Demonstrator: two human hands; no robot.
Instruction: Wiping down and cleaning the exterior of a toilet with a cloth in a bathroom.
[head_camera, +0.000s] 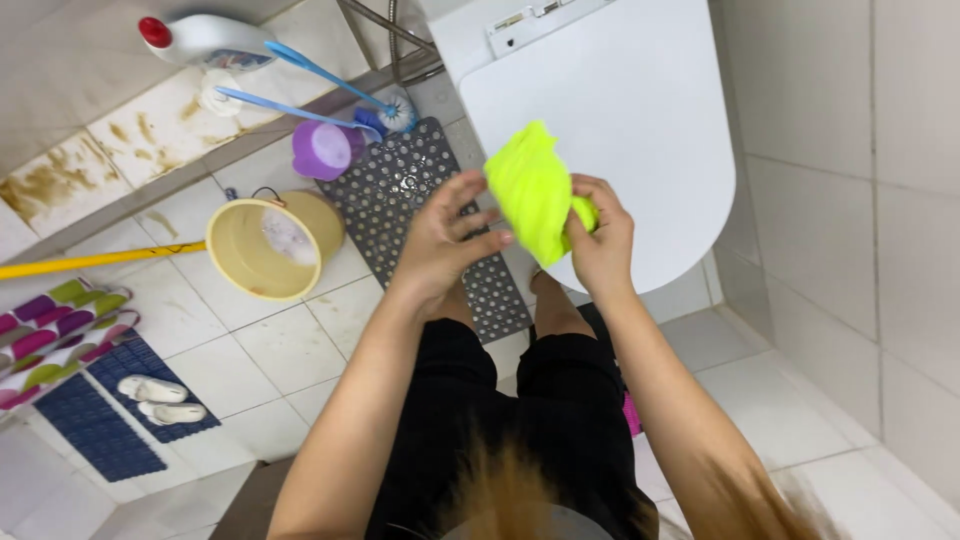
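a home bathroom. a white toilet with its lid (620, 120) shut fills the upper right of the frame, pale tiles cover floor and wall, a grey perforated mat (400, 195) lies in the middle, and a yellow bucket (250, 260), toilet brush (398, 112) and cleaner bottle (205, 40) sit upper left.

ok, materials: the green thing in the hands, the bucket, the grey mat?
Green cloth: soft fabric, probably microfibre; it folds and bunches. Bucket: likely plastic, smooth cream wall. Mat: probably rubber or soft plastic, grey, with rows of holes.
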